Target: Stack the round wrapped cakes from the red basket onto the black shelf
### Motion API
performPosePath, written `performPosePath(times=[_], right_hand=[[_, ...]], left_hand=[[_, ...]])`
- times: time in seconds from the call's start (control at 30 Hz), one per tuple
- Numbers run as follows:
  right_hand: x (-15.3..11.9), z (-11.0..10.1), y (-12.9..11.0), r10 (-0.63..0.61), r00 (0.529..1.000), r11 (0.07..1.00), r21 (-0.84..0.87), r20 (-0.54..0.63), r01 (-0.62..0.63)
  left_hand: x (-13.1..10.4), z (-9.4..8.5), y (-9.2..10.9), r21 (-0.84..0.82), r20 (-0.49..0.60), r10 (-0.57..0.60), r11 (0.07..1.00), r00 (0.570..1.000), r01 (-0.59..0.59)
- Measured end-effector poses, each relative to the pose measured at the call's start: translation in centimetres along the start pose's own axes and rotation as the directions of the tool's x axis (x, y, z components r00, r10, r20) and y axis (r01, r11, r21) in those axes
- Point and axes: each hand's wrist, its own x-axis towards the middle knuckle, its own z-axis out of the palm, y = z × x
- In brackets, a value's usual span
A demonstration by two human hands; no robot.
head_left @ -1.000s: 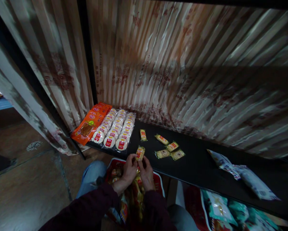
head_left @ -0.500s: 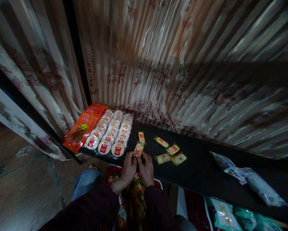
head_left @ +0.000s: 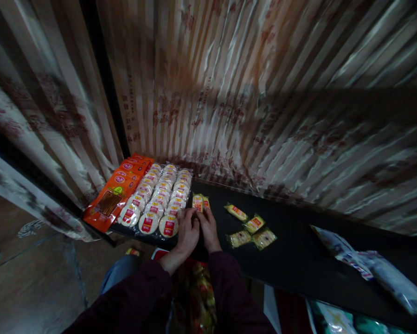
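Observation:
Both hands meet over the black shelf, just right of the rows of round crackers. My left hand and my right hand pinch the near end of a small yellow snack packet between their fingertips. Another yellow packet lies right beside it, partly covered. To the right, several loose yellow packets rest on the shelf. White round crackers in clear wrappers stand in three overlapping rows on the left.
Orange snack bags overlap at the shelf's left end. A crumpled silvery bag lies at the right. Pleated patterned sheeting hangs behind, with a black post at left. Below my arms sits a container of wrapped goods.
Both hands have moved forward and slightly left over the shelf with the yellow packet. It is now beside the other packet instead of in front of it. The view has shifted a little.

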Motion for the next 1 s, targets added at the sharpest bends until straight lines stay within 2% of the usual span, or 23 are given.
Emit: performPosePath(times=[0.17, 0.33, 0.4, 0.57, 0.63, 0.77, 0.87, 1.0], right_hand=[[1.4, 0.8, 1.0, 0.083, 0.996, 0.983, 0.167, -0.037, -0.076], [2.5, 0.6, 1.6, 0.044, 0.998, 0.991, 0.127, -0.042, -0.039], [3.0, 0.4, 1.8, 0.030, 0.997, 0.990, 0.143, -0.067, -0.020], [4.5, 0.5, 1.9, 0.077, 0.985, 0.969, 0.245, -0.156, -0.036], [5.1, 0.8, 1.8, 0.081, 0.982, 0.964, 0.264, -0.170, -0.033], [6.7, 1.2, 1.7, 0.038, 0.988, 0.971, 0.240, -0.152, 0.000], [8.2, 1.2, 1.5, 0.019, 0.989, 0.989, 0.149, -0.149, 0.003], [9.5, 1.8, 1.1, -0.096, 0.979, 0.995, 0.012, -0.179, 0.100]], left_hand=[[1.8, 0.5, 0.2, 0.046, 0.009, -0.025, 0.999, 1.000, 0.024], [2.7, 1.6, -0.1, -0.069, -0.012, -0.047, 0.997, 0.999, 0.046], [2.9, 2.1, -0.1, -0.062, -0.017, -0.056, 0.997, 0.998, 0.055], [4.1, 3.4, -0.2, 0.259, 0.056, -0.077, 0.964, 0.995, 0.060], [4.7, 3.9, -0.4, 0.305, 0.056, -0.083, 0.950, 0.995, 0.062], [6.3, 4.7, -1.2, 0.309, 0.032, -0.090, 0.948, 0.995, 0.076], [7.4, 5.4, -1.8, 0.311, 0.001, -0.094, 0.946, 0.996, 0.089], [8.7, 6.8, -1.8, 0.307, -0.027, -0.070, 0.949, 0.997, 0.075]])
